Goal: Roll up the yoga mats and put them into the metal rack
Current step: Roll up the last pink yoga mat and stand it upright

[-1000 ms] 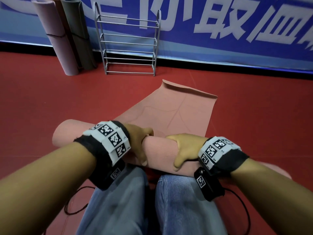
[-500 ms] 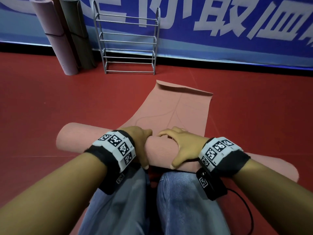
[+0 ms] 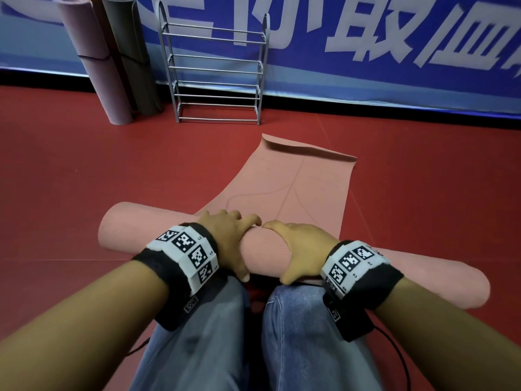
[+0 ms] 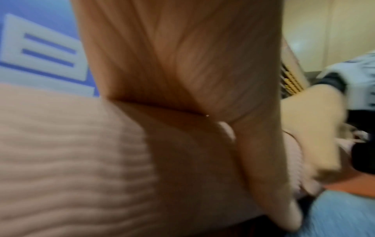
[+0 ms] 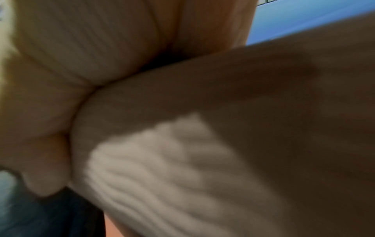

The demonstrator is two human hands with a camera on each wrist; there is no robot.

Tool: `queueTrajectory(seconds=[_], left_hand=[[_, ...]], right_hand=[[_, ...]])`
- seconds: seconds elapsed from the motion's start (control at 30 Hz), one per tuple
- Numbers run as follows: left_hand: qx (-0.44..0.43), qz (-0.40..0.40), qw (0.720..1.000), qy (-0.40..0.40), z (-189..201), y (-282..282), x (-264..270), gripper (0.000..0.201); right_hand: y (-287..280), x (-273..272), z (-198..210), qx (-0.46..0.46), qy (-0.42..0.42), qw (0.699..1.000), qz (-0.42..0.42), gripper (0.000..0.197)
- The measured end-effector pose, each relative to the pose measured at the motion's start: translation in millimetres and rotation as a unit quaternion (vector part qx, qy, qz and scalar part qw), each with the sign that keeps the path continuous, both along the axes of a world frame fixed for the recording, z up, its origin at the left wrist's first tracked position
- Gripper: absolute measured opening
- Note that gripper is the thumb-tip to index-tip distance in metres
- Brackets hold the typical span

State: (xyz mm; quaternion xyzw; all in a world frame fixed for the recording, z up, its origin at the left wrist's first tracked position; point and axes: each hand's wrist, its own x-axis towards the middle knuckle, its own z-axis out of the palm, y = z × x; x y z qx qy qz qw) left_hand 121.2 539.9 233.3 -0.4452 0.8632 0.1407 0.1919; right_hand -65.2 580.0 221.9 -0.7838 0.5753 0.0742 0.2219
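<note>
Head view: a pink yoga mat, partly rolled, lies across the lower middle of the frame on the red floor, with its unrolled remainder stretching toward the upper centre and one far corner curled up. The left hand and right hand sit side by side on the roll's midsection, fingers over the top and thumbs down the near face, each wrapped round the roll; their index fingers nearly meet. Both wrists carry black bands with square-coded markers. The knees in blue jeans fill the bottom centre, just below the roll. The metal rack stands upright at upper centre against a blue banner. At its left, in the upper left of the frame, lean three rolled mats. Left wrist view: blurred; palm pressed on ribbed mat surface. Right wrist view: the same, darker.
</note>
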Motion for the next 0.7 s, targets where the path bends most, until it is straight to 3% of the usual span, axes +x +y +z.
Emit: queueTrajectory(seconds=[0.1,0.33,0.57,0.7], left_hand=[[-0.017,-0.017,0.999,-0.024,0.6,4.7,-0.3,0.110],[0.013,0.024,0.999,-0.038,-4.7,-1.1,-8.6,0.102],[0.143,0.085,0.985,0.047,-8.8,-30.7,-5.1,0.087],[0.162,0.090,0.982,0.046,-11.6,-32.6,-7.3,0.086]], right_hand=[[-8.8,-1.1,-0.2,0.017,-0.010,1.000,0.003,0.101],[-10.3,-1.3,-10.0,0.040,-0.023,0.999,-0.019,0.110],[-7.4,-3.9,-1.3,-0.010,0.062,0.998,-0.024,0.116],[-3.8,-3.0,-9.0,-0.001,0.070,0.997,-0.029,0.111]])
